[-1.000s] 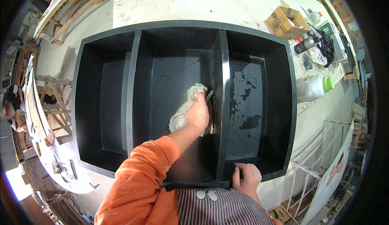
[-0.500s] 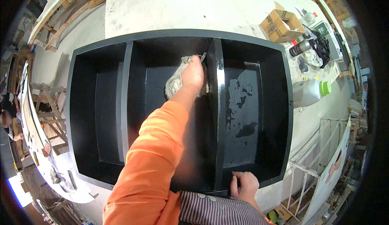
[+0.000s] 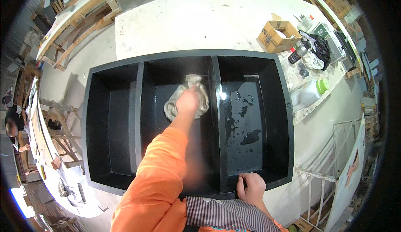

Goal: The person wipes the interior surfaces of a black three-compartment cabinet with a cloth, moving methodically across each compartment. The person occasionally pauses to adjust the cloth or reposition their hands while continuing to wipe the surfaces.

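At the lower edge of the frame, a striped apron (image 3: 227, 213) meets the near side of a black three-compartment box (image 3: 279, 119). The person's right hand (image 3: 252, 188) rests at the near rim, lower right of centre, its fingers curled; whether they grip the rim cannot be told. The hands are apart: the left hand (image 3: 187, 102), at the end of an orange sleeve (image 3: 158, 161), is closed on a bunched pale cloth (image 3: 202, 100) inside the middle compartment, just above the frame's centre.

The step in hand looks like wiping that compartment's base. The next move seems to call for a flat, pressed cloth, with knuckles kept off the right divider (image 3: 216, 123). Beyond it, the right compartment shows wet patches (image 3: 251, 137), which would need a dry fold.

Farther off, a white jug (image 3: 307, 93) and an open carton (image 3: 277, 37) stand on the pale counter (image 3: 179, 27), upper right.
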Demonstrator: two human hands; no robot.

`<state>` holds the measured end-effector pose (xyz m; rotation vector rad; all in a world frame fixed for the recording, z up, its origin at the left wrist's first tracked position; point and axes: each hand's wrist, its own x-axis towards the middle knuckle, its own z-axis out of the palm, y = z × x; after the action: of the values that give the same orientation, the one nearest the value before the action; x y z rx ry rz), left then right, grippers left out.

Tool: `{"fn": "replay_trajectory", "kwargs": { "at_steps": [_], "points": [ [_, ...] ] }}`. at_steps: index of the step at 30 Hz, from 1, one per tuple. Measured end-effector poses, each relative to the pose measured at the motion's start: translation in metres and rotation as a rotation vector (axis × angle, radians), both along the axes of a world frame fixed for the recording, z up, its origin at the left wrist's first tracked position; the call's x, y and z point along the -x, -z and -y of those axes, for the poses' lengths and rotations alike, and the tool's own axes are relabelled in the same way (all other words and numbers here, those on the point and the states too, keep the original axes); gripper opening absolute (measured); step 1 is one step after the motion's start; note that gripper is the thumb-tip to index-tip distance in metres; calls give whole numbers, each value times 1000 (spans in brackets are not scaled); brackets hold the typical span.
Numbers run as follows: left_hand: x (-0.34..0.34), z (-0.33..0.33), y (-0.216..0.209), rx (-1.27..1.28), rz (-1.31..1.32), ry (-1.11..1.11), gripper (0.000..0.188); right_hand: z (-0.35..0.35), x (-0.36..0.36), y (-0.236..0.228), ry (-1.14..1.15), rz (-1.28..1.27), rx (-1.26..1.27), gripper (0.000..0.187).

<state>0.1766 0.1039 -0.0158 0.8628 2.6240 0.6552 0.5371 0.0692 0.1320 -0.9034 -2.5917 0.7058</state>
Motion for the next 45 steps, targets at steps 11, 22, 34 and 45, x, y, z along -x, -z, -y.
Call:
{"fn": "replay_trajectory", "kwargs": {
  "at_steps": [11, 22, 34, 45],
  "points": [
    [-39, 83, -30, 182, 149, 170, 41, 0, -7, 11, -61, -167, -97, 7],
    [-88, 259, -185, -220, 170, -102, 22, -13, 86, -46, -629, -216, 178, 12],
    [-142, 386, -158, -423, -172, -573, 26, 51, 251, 94, -710, 501, -276, 33],
    [-103, 382, -124, -460, -483, -450, 26, 61, 225, 55, -987, 583, 37, 18]
  ]
}}
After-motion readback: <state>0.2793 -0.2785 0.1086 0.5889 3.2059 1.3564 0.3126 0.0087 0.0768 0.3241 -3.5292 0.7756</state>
